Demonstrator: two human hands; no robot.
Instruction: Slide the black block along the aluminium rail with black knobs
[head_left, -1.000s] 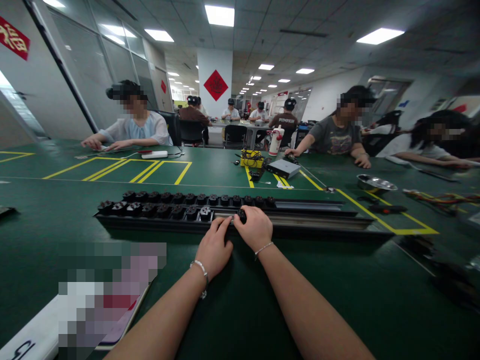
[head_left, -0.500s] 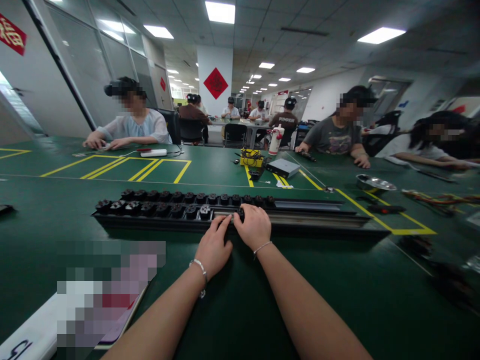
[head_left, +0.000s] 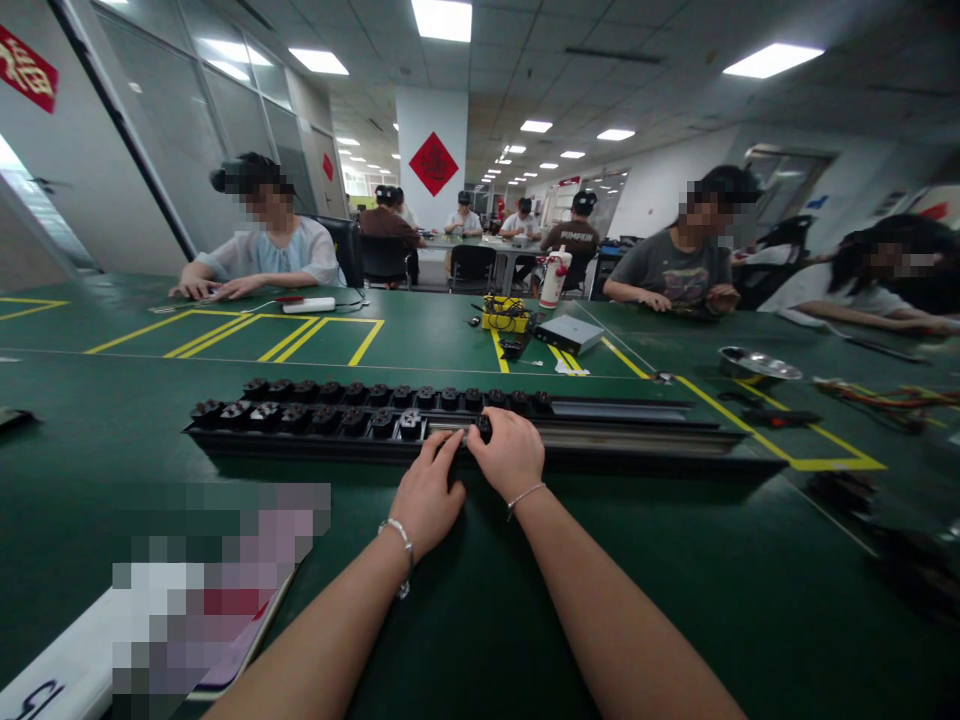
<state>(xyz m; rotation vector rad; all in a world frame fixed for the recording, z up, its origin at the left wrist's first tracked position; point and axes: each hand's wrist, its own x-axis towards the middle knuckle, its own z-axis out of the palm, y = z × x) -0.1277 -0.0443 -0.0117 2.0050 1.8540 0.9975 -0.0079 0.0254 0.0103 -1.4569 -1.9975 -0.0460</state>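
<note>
The right hand pinches a black socket at the front rail, which runs lengthwise left to right ahead of both hands. The left hand sits just left of the socket; its grip is unclear.

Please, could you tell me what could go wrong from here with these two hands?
The right hand pinches a small black part, which might slip if the grip is loose. The left hand is close by at the rail, so a finger could perhaps get pinched.
</note>
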